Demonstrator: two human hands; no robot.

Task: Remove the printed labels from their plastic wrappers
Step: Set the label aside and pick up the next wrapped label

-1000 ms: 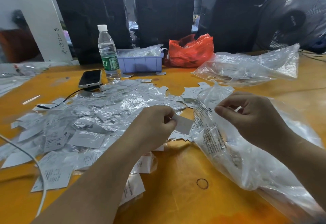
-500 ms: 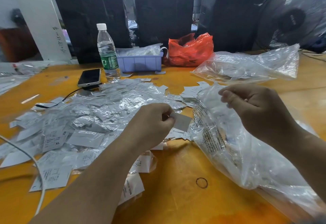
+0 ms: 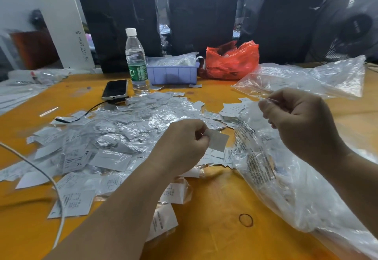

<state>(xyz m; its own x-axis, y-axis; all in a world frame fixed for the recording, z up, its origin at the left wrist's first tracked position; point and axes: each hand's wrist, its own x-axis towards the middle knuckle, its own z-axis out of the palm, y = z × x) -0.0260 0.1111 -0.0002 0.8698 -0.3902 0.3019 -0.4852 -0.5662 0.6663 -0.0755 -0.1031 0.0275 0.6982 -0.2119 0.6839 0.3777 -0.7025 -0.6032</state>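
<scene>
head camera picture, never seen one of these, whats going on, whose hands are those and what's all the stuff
There is no machine here. The camera sits on a person's head and looks down at their own two bare hands over an orange table. The left hand pinches a small white label. The right hand pinches a thin clear wrapper, apart from the label. To the left lies a heap of labels and wrappers. Under the right hand lies a big clear bag. Further back stand a water bottle, a phone, a purple tray and a red bag.
</scene>
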